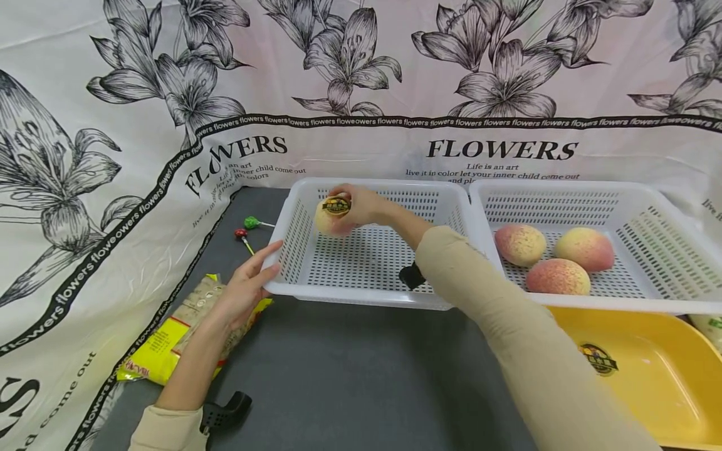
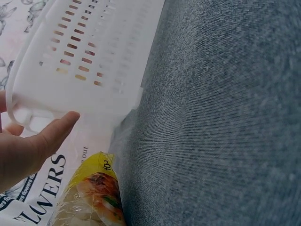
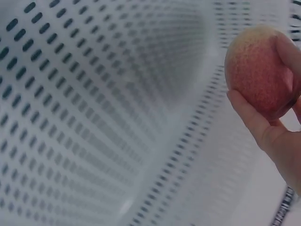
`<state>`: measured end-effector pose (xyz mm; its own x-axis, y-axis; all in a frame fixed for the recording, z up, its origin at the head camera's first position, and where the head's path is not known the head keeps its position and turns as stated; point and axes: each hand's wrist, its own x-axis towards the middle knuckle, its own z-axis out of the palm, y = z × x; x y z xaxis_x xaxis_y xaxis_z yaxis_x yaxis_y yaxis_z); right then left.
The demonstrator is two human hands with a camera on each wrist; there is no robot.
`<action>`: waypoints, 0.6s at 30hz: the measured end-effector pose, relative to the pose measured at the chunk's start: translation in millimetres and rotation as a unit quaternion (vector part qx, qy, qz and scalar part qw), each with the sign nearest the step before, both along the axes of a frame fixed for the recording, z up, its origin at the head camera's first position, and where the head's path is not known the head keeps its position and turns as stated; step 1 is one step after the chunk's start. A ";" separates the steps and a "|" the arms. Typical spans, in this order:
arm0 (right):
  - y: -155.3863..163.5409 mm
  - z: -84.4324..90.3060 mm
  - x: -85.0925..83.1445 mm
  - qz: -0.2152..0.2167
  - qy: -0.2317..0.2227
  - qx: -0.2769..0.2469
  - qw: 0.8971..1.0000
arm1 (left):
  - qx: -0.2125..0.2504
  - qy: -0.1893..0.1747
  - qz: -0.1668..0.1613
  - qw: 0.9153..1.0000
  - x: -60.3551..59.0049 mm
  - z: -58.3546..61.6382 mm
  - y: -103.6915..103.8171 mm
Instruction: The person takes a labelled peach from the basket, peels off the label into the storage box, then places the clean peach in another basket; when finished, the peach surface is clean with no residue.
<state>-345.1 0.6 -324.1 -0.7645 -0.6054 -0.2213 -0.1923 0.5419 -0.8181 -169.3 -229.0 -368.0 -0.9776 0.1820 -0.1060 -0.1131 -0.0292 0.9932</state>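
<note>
My right hand (image 1: 361, 205) holds a peach (image 1: 327, 220) inside the left white basket (image 1: 361, 295), near its back left corner. In the right wrist view, fingers and thumb wrap around the red and yellow peach (image 3: 258, 70), above the slotted basket wall (image 3: 108, 99). My left hand (image 1: 242, 288) grips the same basket by the rim at its front left corner. The left wrist view shows the thumb (image 2: 56, 132) against the outside of the basket (image 2: 70, 89), with other fingers partly hidden behind the rim.
Three peaches (image 1: 558, 276) lie in the right white basket (image 1: 671, 250). A yellow tub (image 1: 660, 376) stands in front of it. A yellow food packet (image 1: 163, 351) lies under my left forearm. Green (image 1: 251, 222) and red lollipops (image 1: 241, 233) lie left of the baskets on the grey tabletop (image 1: 361, 376).
</note>
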 end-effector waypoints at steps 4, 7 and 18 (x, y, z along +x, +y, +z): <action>25.8 32.3 10.0 0.021 -0.001 -0.053 0.998 | 0.003 -0.005 0.004 1.000 -0.3 0.6 0.4; 49.7 53.5 26.1 0.045 0.010 -0.077 0.996 | 0.000 -0.006 0.004 1.000 -0.3 1.3 1.2; 122.8 60.8 145.7 0.135 0.050 -0.103 0.984 | -0.015 -0.003 0.002 1.000 0.4 2.5 1.2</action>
